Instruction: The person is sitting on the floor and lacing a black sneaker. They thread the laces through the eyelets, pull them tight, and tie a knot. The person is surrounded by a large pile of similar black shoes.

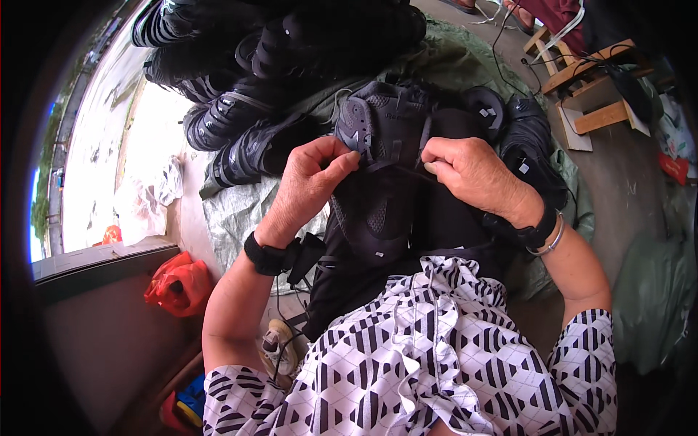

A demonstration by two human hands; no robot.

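Observation:
A dark grey shoe upper (389, 120) lies over my black-clad lap, with its tongue and eyelet side facing up. At its left eyelet edge my left hand (313, 182) is closed, thumb and forefinger pinched together. My right hand (480, 174) is closed too, pinching at the other side of the upper. A thin dark shoelace (392, 166) appears to run between the two hands, though it blends into the black cloth. Below it, the toe part (376, 218) of a dark shoe upper rests on my lap.
Stacked dark shoe uppers (240, 109) are heaped at the far left, and more uppers (534, 142) lie to the right, on green sheeting (243, 225). A wooden stool (596, 94) stands far right. A red plastic bag (180, 285) sits at left. Another person's foot (520, 16) shows at top.

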